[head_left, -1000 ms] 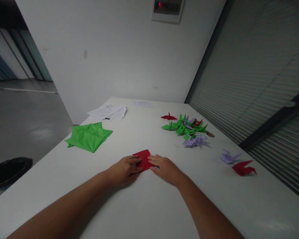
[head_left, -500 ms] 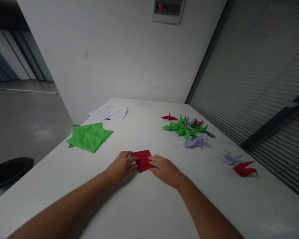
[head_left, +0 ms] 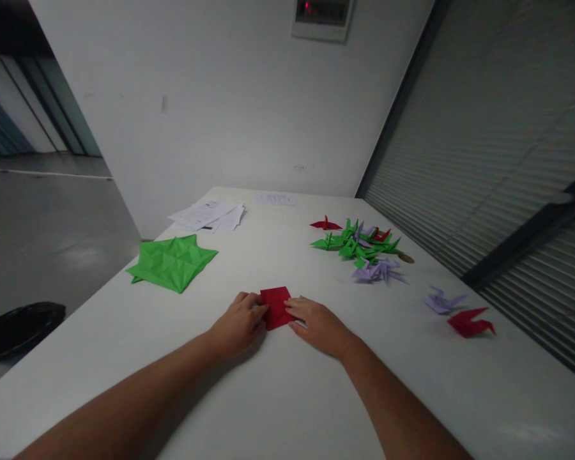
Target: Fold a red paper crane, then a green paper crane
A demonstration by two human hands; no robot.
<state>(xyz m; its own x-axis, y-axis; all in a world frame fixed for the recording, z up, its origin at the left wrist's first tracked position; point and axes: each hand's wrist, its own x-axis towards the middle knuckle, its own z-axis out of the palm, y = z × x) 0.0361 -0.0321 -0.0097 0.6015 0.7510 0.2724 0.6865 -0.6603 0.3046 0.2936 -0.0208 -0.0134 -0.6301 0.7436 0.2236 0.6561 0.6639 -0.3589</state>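
Note:
A small folded square of red paper (head_left: 276,308) lies on the white table in front of me, with a crease line across its face. My left hand (head_left: 242,322) grips its left edge, fingers curled in and the thumb low by the near corner. Over the right edge, my right hand (head_left: 316,324) has its fingers on top and its thumb beneath them, holding the paper. A sliver of white shows beside that thumb. The fingertips hide parts of both side edges.
Creased green paper sheets (head_left: 172,260) lie at the left. White printed papers (head_left: 208,214) are farther back. Folded green cranes (head_left: 352,244) pile up at the right, with purple cranes (head_left: 377,271) among them. A red crane (head_left: 470,322) sits nearer. A black-lined bin (head_left: 22,329) stands left of the table.
My left hand has shifted slightly right and its fingers have curled in closer at the red paper's left edge. My right hand stays nearly in place.

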